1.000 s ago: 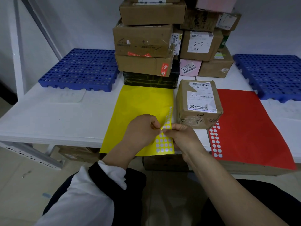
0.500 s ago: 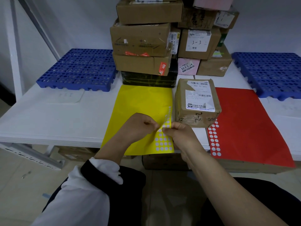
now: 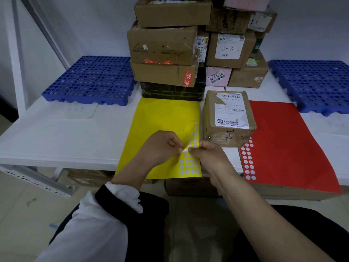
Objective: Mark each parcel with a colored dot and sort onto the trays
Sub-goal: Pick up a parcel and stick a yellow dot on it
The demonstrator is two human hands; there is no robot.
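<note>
A yellow sticker sheet lies at the table's front edge, with several dots gone from its right side. My left hand and my right hand meet over that side, fingertips pinching at a spot on the sheet; the dot itself is too small to make out. A brown parcel with a white label sits between the yellow sheet and a red sticker sheet. Blue perforated trays stand at the left and right.
A stack of cardboard parcels rises at the back centre, with a pink box low in it. The white table has a paper label at the left. More boxes sit on the floor under the table.
Both hands stay pinched together over the yellow sheet's right side; the lifted edge of the sheet now lies lower. The parcel has not moved.
</note>
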